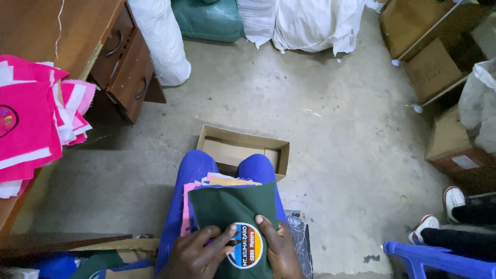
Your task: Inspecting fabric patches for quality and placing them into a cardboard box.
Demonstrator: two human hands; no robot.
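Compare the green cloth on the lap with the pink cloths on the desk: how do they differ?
The green cloth is dark green with a round, many-coloured patch; the pink cloths are bright pink with white bands. The green cloth lies on the lap under the left hand and right hand; the pink cloths sit untouched, stacked on the wooden desk. Both lie flat on stacks of other cloth pieces.

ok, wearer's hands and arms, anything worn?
Both bare: no gloves, rings or watch showing on the left hand or right hand. Fingers uncovered, nails short. No sleeves in view; forearms are cut off by the frame's bottom edge.
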